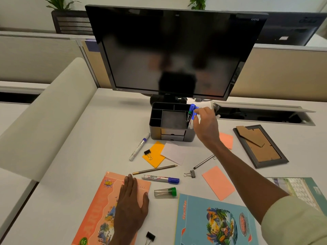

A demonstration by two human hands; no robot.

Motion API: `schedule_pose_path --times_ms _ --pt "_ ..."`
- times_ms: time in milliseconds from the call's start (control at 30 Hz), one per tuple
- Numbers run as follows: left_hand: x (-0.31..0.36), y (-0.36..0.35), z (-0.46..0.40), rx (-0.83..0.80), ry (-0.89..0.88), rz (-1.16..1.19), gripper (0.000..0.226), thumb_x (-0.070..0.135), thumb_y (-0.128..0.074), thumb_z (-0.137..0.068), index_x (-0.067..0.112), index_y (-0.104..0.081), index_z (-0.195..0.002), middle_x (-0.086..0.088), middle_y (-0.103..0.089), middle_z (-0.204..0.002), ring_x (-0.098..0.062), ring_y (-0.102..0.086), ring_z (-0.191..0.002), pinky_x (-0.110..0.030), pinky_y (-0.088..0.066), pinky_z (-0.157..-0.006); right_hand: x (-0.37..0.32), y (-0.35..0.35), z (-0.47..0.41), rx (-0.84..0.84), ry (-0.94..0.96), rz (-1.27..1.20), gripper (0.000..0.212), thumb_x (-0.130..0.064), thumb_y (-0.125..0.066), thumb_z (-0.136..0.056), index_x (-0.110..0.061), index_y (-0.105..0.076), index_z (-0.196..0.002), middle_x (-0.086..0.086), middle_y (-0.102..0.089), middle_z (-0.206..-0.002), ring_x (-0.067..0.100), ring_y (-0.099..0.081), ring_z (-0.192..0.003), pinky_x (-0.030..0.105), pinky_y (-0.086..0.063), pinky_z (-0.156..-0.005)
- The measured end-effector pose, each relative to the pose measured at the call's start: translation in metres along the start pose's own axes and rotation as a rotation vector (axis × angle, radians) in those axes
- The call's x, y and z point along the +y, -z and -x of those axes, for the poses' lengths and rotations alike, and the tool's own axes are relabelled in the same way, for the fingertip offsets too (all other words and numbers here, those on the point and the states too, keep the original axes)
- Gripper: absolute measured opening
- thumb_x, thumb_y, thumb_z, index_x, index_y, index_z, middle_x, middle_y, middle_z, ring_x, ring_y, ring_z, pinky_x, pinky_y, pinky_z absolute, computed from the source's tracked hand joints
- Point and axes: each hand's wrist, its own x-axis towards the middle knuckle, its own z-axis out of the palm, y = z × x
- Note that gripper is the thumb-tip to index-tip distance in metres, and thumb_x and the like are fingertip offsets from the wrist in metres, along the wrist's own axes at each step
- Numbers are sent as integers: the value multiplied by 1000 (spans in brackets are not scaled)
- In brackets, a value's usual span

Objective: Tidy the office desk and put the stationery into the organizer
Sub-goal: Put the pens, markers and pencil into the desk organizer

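Lowering blue-capped markers (190, 116) into the organizer (172, 122) at the tabletop's far edge, right hand (206, 124) pinches their caps; early release could tip them out. Left hand (131, 200) lies flat, open on the orange booklet (99, 206).

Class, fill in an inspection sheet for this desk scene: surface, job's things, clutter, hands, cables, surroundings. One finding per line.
Surface: white desk, scattered with stationery.
Job's things: black organizer, blue-capped markers standing in its right compartment; two more markers, pencil, binder clips loose on the desk.
Clutter: sticky notes, two booklets, picture frame lying face down.
Hands: right hand at the markers in the organizer; left hand flat on the orange booklet.
Cables: plugs just visible behind the monitor base.
Surroundings: dark monitor, partitions, plants.
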Motion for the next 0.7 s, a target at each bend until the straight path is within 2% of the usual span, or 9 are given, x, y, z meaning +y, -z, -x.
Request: schedule_pose_path --times_ms 167,300,400,467,567,700 --pt "1 1 -1 -5 7 -6 79 54 -33 -89 5 -25 -150 -5 -19 -159 -20 -18 -148 -38 -20 -119 -12 -6 38 -106 120 -81 13 -9 -53 -93 -6 -65 -96 8 -62 -90 21 -53 -86 27 -43 -74" --pt "1 0 -1 -7 9 -21 79 55 -32 -89 6 -24 -150 -4 -17 -159 -18 -16 -148 -36 -17 -119 -18 -13 73 -376 196 -127 10 -20 -58 -91 -15 -66 -94 0 -63 -91 11 -51 -85 29 -46 -78" --pt "0 -1 -1 1 6 -29 79 55 -32 -89 5 -24 -150 -5 -18 -159 -19 -17 -148 -37 -19 -119 -21 -15 94 -591 240 -108 16 -31 -64 -88 -21 -67 -100 -7 -64 -93 3 -46 -81 22 -37 -74" --pt "0 -1 0 1 5 -36 79 54 -32 -89 5 -25 -149 -5 -18 -159 -19 -17 -148 -36 -18 -119 -24 -15 105 -708 244 -95 20 -33 -68 -86 -22 -68 -103 -6 -65 -96 4 -46 -82 22 -37 -72" --pt "0 0 0 6 13 -32 76 51 -39 -89 5 -26 -149 -4 -19 -158 -19 -19 -148 -36 -18 -118 -26 -17 117 -832 229 -56 26 -32 -70 -84 -19 -67 -106 -3 -65 -103 10 -50 -90 28 -46 -76" --pt "1 0 0 5 21 -30 76 45 -47 -88 4 -28 -149 -5 -19 -158 -20 -19 -147 -36 -18 -118 -26 -18 125 -891 198 -6 28 -33 -69 -83 -18 -67 -107 -1 -64 -106 16 -54 -96 36 -49 -80"
